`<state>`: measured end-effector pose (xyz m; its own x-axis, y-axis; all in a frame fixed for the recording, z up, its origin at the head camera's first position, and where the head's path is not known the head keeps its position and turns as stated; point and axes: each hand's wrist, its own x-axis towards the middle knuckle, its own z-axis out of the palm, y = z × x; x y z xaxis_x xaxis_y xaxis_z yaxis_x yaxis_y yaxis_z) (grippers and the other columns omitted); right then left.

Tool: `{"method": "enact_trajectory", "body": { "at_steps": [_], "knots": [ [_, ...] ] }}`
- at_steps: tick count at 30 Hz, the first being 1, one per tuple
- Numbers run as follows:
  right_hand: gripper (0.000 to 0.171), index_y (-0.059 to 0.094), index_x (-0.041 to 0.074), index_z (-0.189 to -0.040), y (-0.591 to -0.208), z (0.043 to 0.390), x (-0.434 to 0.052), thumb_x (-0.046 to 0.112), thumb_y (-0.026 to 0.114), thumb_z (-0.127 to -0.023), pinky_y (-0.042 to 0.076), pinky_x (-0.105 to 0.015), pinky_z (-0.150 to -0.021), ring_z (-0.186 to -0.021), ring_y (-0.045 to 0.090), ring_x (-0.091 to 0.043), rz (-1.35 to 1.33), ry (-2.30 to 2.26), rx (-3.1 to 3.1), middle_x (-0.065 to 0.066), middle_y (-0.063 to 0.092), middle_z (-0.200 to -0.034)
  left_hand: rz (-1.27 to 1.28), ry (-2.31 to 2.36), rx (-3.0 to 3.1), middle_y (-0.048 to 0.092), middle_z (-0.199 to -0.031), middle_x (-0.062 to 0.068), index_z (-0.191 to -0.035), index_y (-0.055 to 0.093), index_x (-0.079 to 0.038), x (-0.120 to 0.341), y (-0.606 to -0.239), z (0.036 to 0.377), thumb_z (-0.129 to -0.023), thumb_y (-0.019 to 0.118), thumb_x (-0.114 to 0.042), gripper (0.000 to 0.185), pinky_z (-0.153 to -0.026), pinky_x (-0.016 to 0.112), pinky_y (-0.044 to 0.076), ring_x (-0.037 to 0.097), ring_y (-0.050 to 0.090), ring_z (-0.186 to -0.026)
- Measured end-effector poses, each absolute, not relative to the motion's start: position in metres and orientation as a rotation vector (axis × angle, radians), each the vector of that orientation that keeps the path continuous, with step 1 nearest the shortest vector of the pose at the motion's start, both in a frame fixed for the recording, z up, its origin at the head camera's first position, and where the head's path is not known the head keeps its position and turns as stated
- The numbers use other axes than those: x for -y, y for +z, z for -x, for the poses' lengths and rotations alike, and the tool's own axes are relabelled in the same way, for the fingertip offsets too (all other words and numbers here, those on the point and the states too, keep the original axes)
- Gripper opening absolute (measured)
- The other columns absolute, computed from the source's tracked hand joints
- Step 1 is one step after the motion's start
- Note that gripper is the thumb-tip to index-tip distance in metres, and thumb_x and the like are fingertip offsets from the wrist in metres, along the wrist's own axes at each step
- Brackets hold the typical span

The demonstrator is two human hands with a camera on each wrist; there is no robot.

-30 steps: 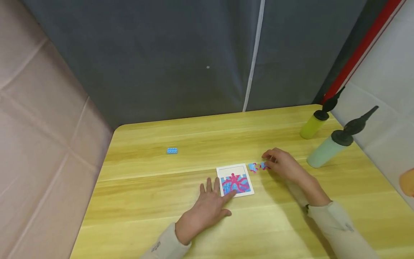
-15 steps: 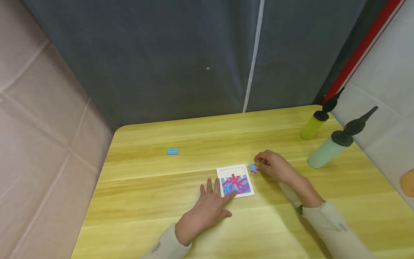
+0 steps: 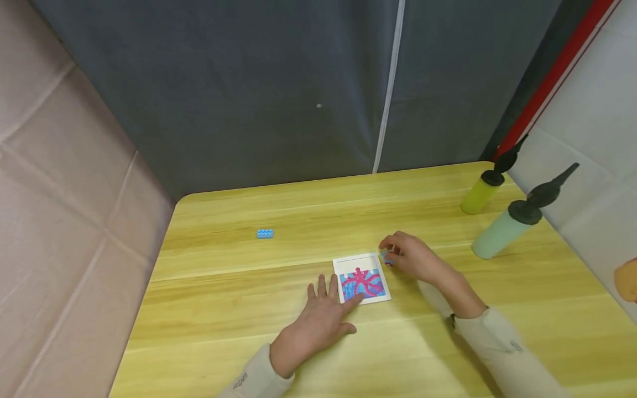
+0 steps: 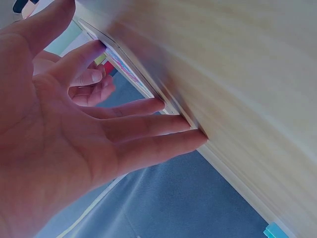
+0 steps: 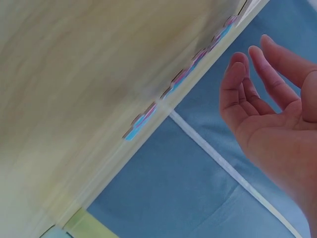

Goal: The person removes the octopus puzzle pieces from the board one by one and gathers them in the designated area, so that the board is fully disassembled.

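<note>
A white puzzle tray (image 3: 355,263) lies on the table, its lower part filled with a pink octopus picture on blue (image 3: 362,283). My left hand (image 3: 318,323) spreads its straight fingers beside the tray, and the index finger rests on the lower part of it. Just right of the tray, my right hand (image 3: 415,258) hovers with bent fingers, partly covering a blue and pink puzzle piece (image 3: 386,258). In the right wrist view several puzzle pieces (image 5: 141,121) lie in a row on the table, apart from my right hand (image 5: 277,109), which holds nothing.
A small blue toy brick (image 3: 265,233) lies left of the tray on the wooden table (image 3: 224,309). A yellow hand pump (image 3: 479,194) and a pale green hand pump (image 3: 502,235) stand at the right. Dark cloth (image 3: 249,94) hangs behind the table.
My right hand has moved left over the puzzle pieces toward the tray, hiding more of them from the head view. My left hand has stayed in place on the tray.
</note>
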<state>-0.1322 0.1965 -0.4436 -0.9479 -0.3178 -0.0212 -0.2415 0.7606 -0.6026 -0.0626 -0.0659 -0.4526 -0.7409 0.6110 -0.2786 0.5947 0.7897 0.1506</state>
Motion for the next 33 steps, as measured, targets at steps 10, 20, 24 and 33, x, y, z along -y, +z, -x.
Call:
{"method": "enact_trajectory", "body": {
  "at_steps": [10,20,24,33],
  "knots": [
    [0.020,0.072,0.002,-0.115,-0.444,0.135,-0.186,0.006,0.068,-0.097,0.052,-0.032,-0.075,-0.087,0.061,-0.018,0.479,-0.946,-2.805,-0.006,0.068,-0.099,-0.926,0.074,-2.669,0.034,-0.162,0.032,-0.156,0.042,-0.043,0.064,-0.453,0.064,-0.095,0.066,-0.056,0.067,-0.113,0.067,0.041,0.059,0.033,-0.147],
    [0.020,0.072,0.003,-0.116,-0.447,0.134,-0.179,0.006,0.069,-0.097,0.052,-0.031,-0.076,-0.087,0.061,-0.018,0.470,-0.926,-2.790,-0.005,0.068,-0.100,-0.938,0.056,-2.669,0.034,-0.162,0.031,-0.156,0.042,-0.043,0.062,-0.451,0.065,-0.095,0.066,-0.056,0.067,-0.112,0.067,0.041,0.058,0.034,-0.147],
    [0.020,0.072,0.003,-0.117,-0.446,0.134,-0.173,0.007,0.069,-0.097,0.051,-0.030,-0.075,-0.086,0.059,-0.017,0.483,-0.929,-2.770,-0.004,0.067,-0.097,-0.928,0.063,-2.662,0.033,-0.163,0.031,-0.156,0.042,-0.043,0.061,-0.451,0.065,-0.095,0.067,-0.055,0.067,-0.113,0.067,0.040,0.059,0.033,-0.148],
    [0.019,0.073,0.004,-0.116,-0.448,0.130,-0.159,0.008,0.068,-0.098,0.051,-0.026,-0.074,-0.082,0.057,-0.011,0.593,-0.887,-2.756,-0.002,0.066,-0.098,-0.924,0.059,-2.662,0.033,-0.162,0.032,-0.156,0.043,-0.042,0.060,-0.452,0.065,-0.095,0.066,-0.056,0.067,-0.113,0.067,0.040,0.059,0.033,-0.147]
  ]
}}
